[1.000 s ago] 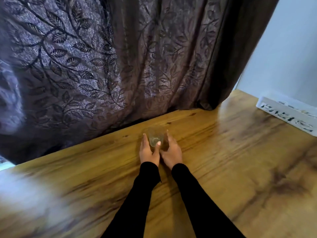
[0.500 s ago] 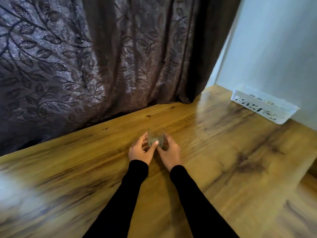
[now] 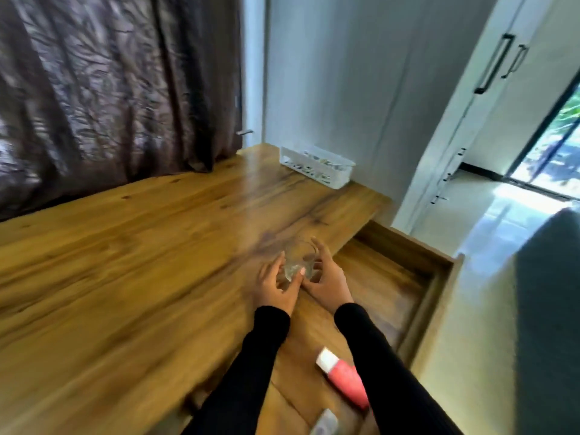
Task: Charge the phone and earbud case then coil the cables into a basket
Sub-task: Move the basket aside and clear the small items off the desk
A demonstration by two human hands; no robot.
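A small clear container (image 3: 297, 261), blurred, is held between both hands just above the wooden table (image 3: 125, 262), near its right front edge. My left hand (image 3: 276, 285) grips its left side with the thumb across the front. My right hand (image 3: 328, 279) curls round its right and far side. A white perforated basket (image 3: 314, 169) stands at the table's far right corner against the wall. I see no phone or cable.
An open wooden drawer (image 3: 408, 277) sticks out below the table's right edge. In it lie a pink tube with a white cap (image 3: 343, 379) and a pale object (image 3: 324, 425). A dark patterned curtain (image 3: 110, 89) hangs behind the table. A doorway opens at the right.
The view has swung right, bringing the drawer and doorway into sight. Both hands have carried the clear container rightward along the table towards the drawer, keeping their hold.
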